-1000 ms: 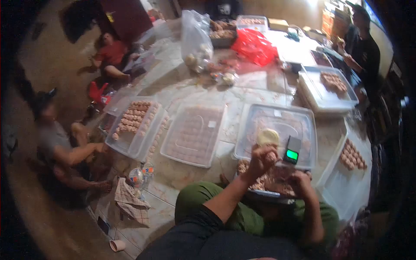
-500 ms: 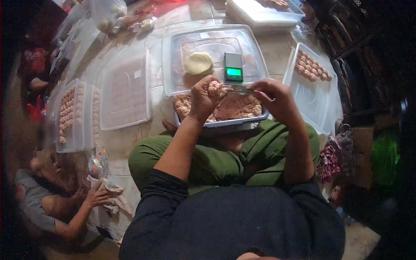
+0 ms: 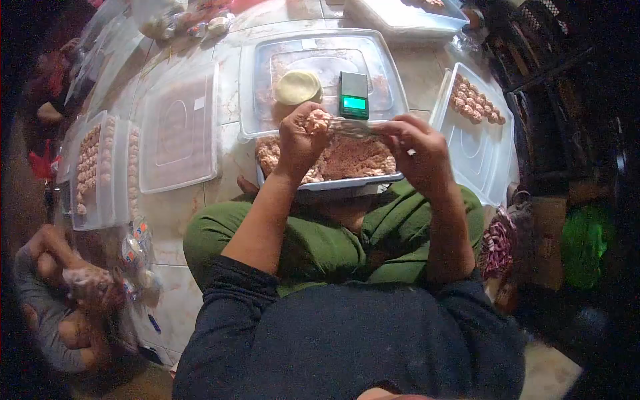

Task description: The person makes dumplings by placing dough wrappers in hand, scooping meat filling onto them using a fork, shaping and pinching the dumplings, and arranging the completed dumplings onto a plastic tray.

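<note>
My left hand (image 3: 298, 140) is closed around a dumpling (image 3: 318, 121) with pink minced filling bulging at its top. My right hand (image 3: 421, 148) grips the handle end of a thin metal utensil (image 3: 360, 125), whose other end reaches the dumpling; its exact kind is blurred. Below both hands is a tub (image 3: 320, 185) of pinkish-brown minced meat filling (image 3: 357, 159). Just beyond, on a clear plastic lid (image 3: 260, 73), lie a stack of round pale-yellow wrappers (image 3: 299, 87) and a small digital scale (image 3: 354, 93) with a lit green display.
Finished dumplings (image 3: 475, 100) sit in rows on a plastic lid (image 3: 481, 157) at right. More fill a clear container (image 3: 100, 217) at left, near another lid (image 3: 179, 127). A co-worker (image 3: 67, 313) sits at lower left. Plastic bags (image 3: 160, 17) lie at the back.
My view has shifted slightly, moving the scene left. Both hands stay at the dumpling with the utensil. The co-worker's hand and pale cloth have left the floor at lower left.
</note>
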A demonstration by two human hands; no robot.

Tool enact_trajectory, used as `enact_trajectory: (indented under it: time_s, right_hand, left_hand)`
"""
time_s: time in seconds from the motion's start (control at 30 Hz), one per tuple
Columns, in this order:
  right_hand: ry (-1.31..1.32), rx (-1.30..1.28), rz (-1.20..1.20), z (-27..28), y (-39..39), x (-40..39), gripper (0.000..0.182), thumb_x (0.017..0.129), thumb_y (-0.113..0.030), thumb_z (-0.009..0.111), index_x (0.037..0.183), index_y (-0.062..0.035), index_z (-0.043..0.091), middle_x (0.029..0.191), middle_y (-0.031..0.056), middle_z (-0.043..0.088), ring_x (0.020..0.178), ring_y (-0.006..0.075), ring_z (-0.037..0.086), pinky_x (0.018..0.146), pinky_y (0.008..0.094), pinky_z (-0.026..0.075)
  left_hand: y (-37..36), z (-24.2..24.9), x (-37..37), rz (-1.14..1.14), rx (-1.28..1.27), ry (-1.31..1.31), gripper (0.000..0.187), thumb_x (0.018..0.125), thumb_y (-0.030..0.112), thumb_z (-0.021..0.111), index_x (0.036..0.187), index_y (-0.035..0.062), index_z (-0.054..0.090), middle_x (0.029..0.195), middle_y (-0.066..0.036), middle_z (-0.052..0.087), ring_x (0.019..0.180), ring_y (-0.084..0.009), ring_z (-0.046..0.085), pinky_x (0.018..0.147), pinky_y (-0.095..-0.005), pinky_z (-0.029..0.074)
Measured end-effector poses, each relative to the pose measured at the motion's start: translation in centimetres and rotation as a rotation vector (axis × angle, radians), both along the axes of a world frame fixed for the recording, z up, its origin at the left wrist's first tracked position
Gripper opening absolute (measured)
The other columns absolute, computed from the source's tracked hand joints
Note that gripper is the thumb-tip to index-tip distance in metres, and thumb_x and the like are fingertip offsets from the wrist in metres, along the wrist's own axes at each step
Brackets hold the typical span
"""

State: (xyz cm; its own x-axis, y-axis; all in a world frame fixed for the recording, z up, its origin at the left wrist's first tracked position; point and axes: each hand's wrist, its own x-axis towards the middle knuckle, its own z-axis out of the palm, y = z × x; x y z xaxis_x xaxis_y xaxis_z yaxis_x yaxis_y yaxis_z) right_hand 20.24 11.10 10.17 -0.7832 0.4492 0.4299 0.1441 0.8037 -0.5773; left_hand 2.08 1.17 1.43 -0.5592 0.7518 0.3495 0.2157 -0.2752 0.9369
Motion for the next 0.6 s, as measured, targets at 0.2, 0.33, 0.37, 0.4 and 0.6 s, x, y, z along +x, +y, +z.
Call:
enact_trajectory:
  time_s: [0.2,0.33,0.37,0.4,0.6]
  right_hand:
    - [0.084,-0.026,0.012,-3.2,-0.4,-2.3,0.017,0.078,-0.004,0.061,0.094,-0.0087,0.064,0.081,0.0092,0.063,0.071,0.0235,0.063,0.061,0.0325,0.050]
    - [0.168,-0.115,-0.011,-2.8,0.8,-1.8,0.017,0.079,-0.001,0.059,0.095,-0.0070,0.063,0.085,0.0120,0.064,0.077,0.0256,0.064,0.067,0.0331,0.051]
    - [0.167,-0.102,-0.008,-2.8,0.8,-1.7,0.016,0.081,-0.001,0.059,0.095,-0.0061,0.063,0.084,0.0114,0.064,0.077,0.0230,0.063,0.067,0.0315,0.050]
    - [0.167,-0.089,-0.004,-2.8,0.7,-1.8,0.015,0.082,-0.001,0.058,0.095,-0.0052,0.063,0.084,0.0108,0.064,0.077,0.0204,0.063,0.067,0.0300,0.050]
    - [0.108,-0.150,0.076,-3.9,-0.1,-1.9,0.015,0.086,0.000,0.055,0.098,-0.0024,0.062,0.084,0.0086,0.064,0.078,0.0153,0.061,0.066,0.0268,0.048]
  left_hand:
    - [0.1,0.3,0.8,0.074,0.075,0.076,0.023,0.075,0.019,0.072,0.079,0.0021,0.057,0.066,-0.002,0.058,0.062,-0.0076,0.054,0.055,-0.0241,0.044]
    - [0.3,0.0,0.2,0.164,0.027,0.245,0.019,0.073,0.014,0.071,0.078,0.0020,0.057,0.067,-0.006,0.058,0.063,-0.0118,0.056,0.057,-0.0258,0.045]
    - [0.3,0.2,0.3,0.194,0.026,0.328,0.019,0.073,0.014,0.071,0.078,0.0018,0.057,0.068,-0.006,0.058,0.064,-0.0127,0.057,0.057,-0.0262,0.046]
    - [0.3,0.4,0.4,0.224,0.025,0.411,0.019,0.073,0.014,0.071,0.078,0.0017,0.056,0.068,-0.007,0.058,0.064,-0.0137,0.057,0.058,-0.0266,0.046]
    - [-0.2,0.3,-0.4,0.227,-0.053,0.457,0.037,0.065,0.012,0.077,0.094,0.0020,0.055,0.073,-0.006,0.058,0.069,-0.0150,0.057,0.063,-0.0285,0.047]
